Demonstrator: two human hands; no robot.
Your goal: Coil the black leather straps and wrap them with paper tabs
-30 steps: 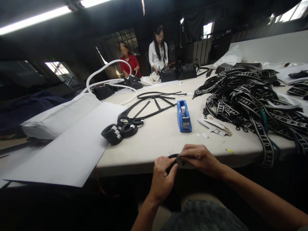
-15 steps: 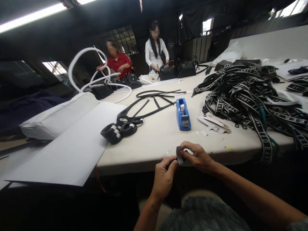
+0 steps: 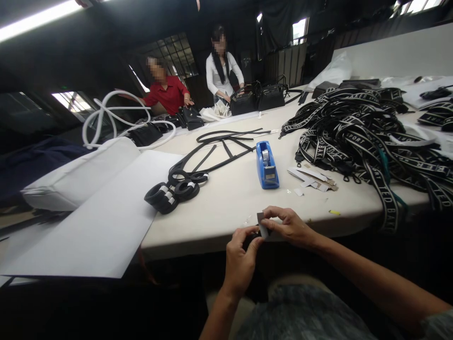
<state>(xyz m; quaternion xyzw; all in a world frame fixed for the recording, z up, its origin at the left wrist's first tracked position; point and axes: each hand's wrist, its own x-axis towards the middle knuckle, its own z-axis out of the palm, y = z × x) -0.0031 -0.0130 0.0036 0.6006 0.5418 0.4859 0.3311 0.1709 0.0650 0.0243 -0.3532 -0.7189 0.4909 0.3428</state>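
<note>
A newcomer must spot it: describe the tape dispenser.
Find the pale table, then the heap of lettered black straps on its right. Left of that heap, beyond the right hand, stands the tape dispenser, bright blue, unlike nearby black coils and pale scraps.

Dim overall, glaring tube light, blurred edges

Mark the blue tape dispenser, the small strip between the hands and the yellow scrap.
Blue tape dispenser (image 3: 268, 166): head view, middle of its body.
Small strip (image 3: 263, 229): head view, its pale face.
Yellow scrap (image 3: 334, 212): head view, its middle.
</note>
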